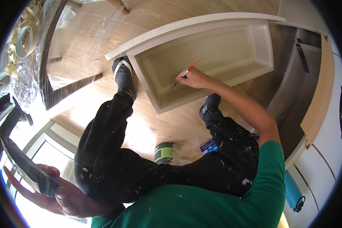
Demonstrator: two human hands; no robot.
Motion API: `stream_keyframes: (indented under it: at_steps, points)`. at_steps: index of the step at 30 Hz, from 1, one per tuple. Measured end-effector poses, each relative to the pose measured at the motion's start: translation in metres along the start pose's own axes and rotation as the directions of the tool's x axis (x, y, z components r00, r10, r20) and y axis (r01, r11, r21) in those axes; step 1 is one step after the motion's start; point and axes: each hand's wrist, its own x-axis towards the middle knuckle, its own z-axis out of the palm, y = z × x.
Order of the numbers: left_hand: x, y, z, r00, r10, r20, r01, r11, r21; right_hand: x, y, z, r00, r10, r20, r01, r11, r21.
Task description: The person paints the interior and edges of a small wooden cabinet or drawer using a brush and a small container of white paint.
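Note:
My right hand [195,78] is closed around a thin paintbrush [191,67] with a red-orange and white handle. The brush points down and left into a pale, shallow drawer [148,78], its dark tip close to the inside near the left end; whether it touches cannot be told. At the lower left, my left hand [74,197] grips a dark, flat, glossy thing [34,173] between thumb and fingers; its kind is unclear. The drawer lies open side up on the floor, beyond my feet, with its long front panel [201,18] along the far side.
Between my legs stand a green-labelled tub [164,152] and a blue box [209,146]. Clear plastic sheeting [30,76] drapes dark wooden furniture at left, with a tape roll [26,40] on it. At right are an open cabinet [292,91] and a teal bottle [293,190].

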Motion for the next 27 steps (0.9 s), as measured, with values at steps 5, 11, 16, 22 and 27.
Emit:
stream_keyframes:
  at_steps: [5, 11, 16, 22, 27]
  points:
    - [0.0, -0.003, 0.003, 1.0, -0.004, 0.006, 0.004, 1.0, -0.01, -0.018, 0.02, -0.052, 0.995, 0.097, -0.004, -0.097, 0.986, -0.139]
    - [0.004, -0.004, 0.004, 1.0, 0.004, 0.01, -0.004, 1.0, -0.01, -0.047, 0.025, -0.112, 0.972, 0.21, -0.102, -0.233, 0.875, -0.424]
    - [0.005, -0.003, 0.005, 1.0, 0.009, 0.015, -0.009, 1.0, -0.014, -0.051, 0.026, -0.1, 0.997, -0.024, -0.079, -0.045, 0.641, -0.766]
    - [0.007, 0.0, 0.003, 0.999, 0.027, 0.018, -0.026, 1.0, -0.006, -0.023, -0.008, -0.045, 0.999, -0.038, -0.004, 0.033, 0.921, -0.387]
    - [0.007, 0.001, 0.002, 0.999, 0.037, 0.014, -0.037, 0.999, -0.016, -0.009, -0.018, -0.015, 0.998, -0.056, 0.003, 0.056, 0.993, -0.102]
